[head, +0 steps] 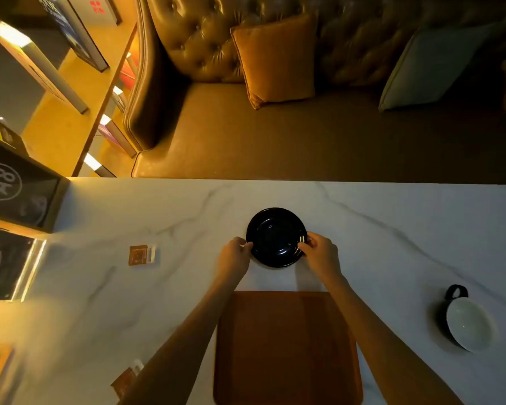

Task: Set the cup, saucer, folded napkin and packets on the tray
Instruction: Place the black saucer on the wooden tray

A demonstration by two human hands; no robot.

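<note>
A black saucer [276, 236] lies on the white marble table, just beyond the brown wooden tray [287, 346]. My left hand [233, 257] pinches its left rim and my right hand [319, 254] pinches its right rim. A white folded napkin [307, 277] lies under the saucer, partly hidden by my right hand. The cup [468, 323], dark outside and pale inside with a black handle, stands at the right. One brown packet [142, 254] lies to the left, and another packet [126, 381] lies near the front edge beside my left forearm.
The table's far edge [275, 179] borders a brown leather sofa with an orange cushion [275, 59] and a grey cushion [430, 65]. Dark boxes, one marked A8 [3, 182], stand at the left with shelves behind.
</note>
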